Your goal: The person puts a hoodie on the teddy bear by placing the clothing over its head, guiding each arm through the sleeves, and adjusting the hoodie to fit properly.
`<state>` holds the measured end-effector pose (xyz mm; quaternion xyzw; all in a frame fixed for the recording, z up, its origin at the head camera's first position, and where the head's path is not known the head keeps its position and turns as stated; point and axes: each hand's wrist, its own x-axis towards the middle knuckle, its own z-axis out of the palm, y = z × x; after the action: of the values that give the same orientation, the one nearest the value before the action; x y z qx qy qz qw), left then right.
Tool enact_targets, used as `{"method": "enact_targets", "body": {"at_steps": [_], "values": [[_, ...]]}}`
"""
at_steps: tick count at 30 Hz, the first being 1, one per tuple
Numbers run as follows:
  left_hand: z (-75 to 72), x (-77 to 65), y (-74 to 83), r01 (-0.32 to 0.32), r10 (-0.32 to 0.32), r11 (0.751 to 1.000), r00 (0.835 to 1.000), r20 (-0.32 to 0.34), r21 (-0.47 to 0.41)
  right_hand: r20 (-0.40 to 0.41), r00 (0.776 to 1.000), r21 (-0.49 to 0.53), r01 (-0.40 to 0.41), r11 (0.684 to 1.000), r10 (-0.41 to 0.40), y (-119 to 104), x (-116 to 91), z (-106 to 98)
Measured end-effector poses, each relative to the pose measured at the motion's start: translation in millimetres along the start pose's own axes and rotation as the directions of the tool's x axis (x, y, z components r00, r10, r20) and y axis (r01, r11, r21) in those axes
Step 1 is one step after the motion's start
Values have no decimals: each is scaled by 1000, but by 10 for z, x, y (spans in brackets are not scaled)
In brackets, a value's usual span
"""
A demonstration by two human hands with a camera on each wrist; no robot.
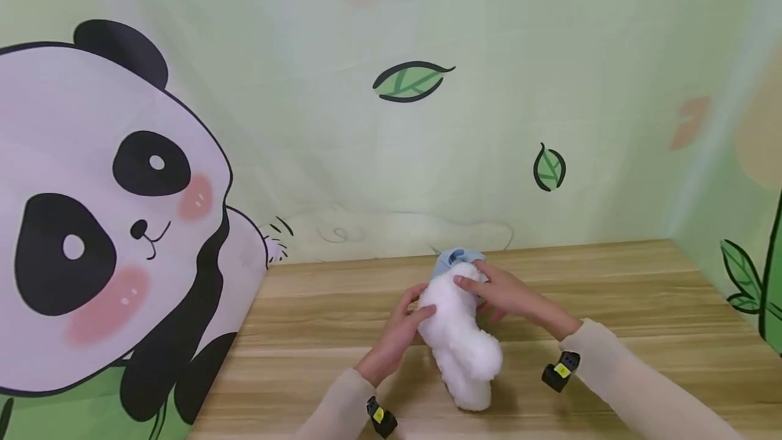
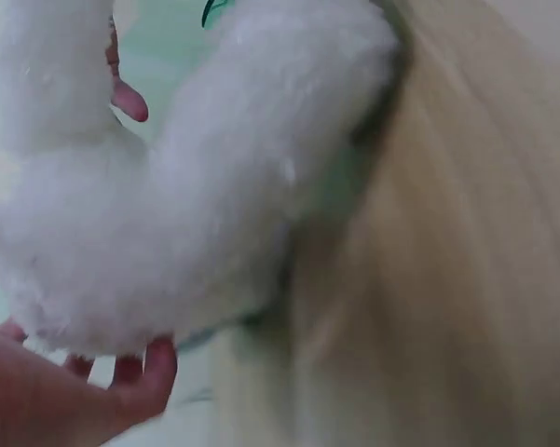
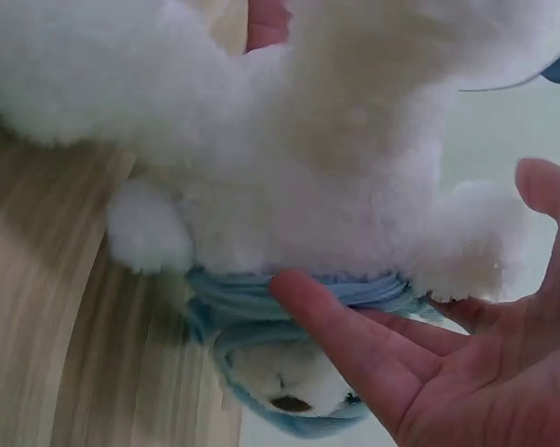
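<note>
A fluffy white plush toy [image 1: 452, 331] with stubby limbs is held over the wooden table, its legs toward the person. Its head end wears a pale blue hood [image 1: 459, 255]; in the right wrist view a small face with a brown nose [image 3: 291, 403] peeks out below blue folds [image 3: 252, 296]. My left hand [image 1: 400, 328] grips the toy's left side, thumb on top; the left wrist view shows fingertips [image 2: 158, 368] against the fur. My right hand [image 1: 504, 290] holds the head end between thumb and fingers, one finger lying across the blue cloth.
The wood-grain table [image 1: 611, 304] reaches back to a pale green cloth backdrop [image 1: 305, 121] printed with leaves. A large printed panda [image 1: 110, 189] covers the left side. Black wrist cameras [image 1: 559, 372] sit at both cuffs.
</note>
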<state>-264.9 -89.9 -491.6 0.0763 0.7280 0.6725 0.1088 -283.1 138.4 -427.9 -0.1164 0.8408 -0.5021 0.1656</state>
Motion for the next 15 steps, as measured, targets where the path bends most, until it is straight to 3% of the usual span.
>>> {"method": "enact_targets", "body": {"at_steps": [2, 4, 7, 11, 15], "values": [[10, -19, 74, -48, 54, 993, 997, -60, 106, 14, 1000, 82, -9, 997, 8, 7, 16, -21], [24, -47, 150, -95, 117, 970, 989, -88, 224, 34, 999, 152, -11, 988, 6, 54, 33, -37], [43, -95, 207, -144, 171, 934, 984, -56, 328, 31, 999, 168, -19, 986, 14, 206, 42, -56], [40, -122, 162, -190, 188, 919, 981, 41, 346, -59, 998, -51, -8, 999, 5, 439, 2, -100], [-19, -109, 69, -221, 212, 882, 975, 68, 417, -165, 983, -329, 19, 944, -78, 562, -17, -148]]}}
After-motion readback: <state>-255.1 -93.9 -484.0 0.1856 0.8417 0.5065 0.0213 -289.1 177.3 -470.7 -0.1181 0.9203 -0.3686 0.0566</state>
